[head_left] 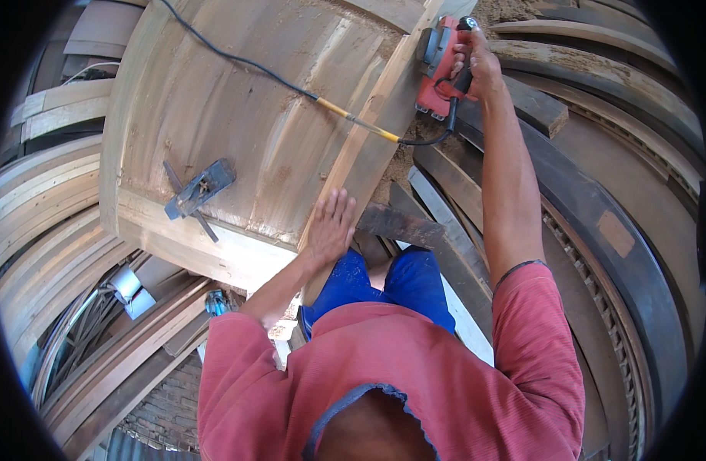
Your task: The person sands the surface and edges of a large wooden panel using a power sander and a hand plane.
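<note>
My right hand (478, 67) is wrapped round the handle of a red electric planer (439, 71), out at arm's length near the top right. The planer sits at the far end of a long wooden board (368, 123), at its right side. Flat on the near end of that board rests my left hand (332, 224), fingers stretched out and holding nothing. From the planer a black power cord (249, 65), partly wrapped in yellow, runs left across a wide wooden panel (238, 100). A hand plane (202, 187) with a wooden crossbar lies on the panel's near left part.
Stacked planks (53, 192) line the left side, and dark curved-looking boards (591, 184) fill the right. Wood shavings (395, 169) lie beside the board. A blue-green tool (217, 303) and a white roll (128, 284) are at lower left, among timber lengths.
</note>
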`<action>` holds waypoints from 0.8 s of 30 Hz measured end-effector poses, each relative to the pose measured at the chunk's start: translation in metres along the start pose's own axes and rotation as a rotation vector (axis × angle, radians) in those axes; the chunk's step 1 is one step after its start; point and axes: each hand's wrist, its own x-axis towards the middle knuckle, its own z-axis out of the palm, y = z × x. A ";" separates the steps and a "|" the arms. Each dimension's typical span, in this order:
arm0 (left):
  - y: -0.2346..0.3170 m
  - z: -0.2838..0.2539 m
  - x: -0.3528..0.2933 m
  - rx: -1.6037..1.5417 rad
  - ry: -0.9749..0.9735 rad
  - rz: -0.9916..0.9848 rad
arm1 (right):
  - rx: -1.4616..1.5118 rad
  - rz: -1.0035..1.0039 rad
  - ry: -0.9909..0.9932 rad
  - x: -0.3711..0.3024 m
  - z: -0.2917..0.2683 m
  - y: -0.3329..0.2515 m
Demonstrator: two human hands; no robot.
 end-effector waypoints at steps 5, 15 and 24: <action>0.019 0.007 -0.019 0.039 0.004 0.003 | -0.001 0.001 -0.013 0.000 -0.004 0.002; 0.018 -0.015 0.025 0.023 0.014 -0.003 | 0.025 -0.005 0.034 -0.005 0.001 0.010; -0.010 -0.009 -0.008 0.042 0.014 0.060 | 0.251 -0.094 0.021 0.063 0.025 -0.029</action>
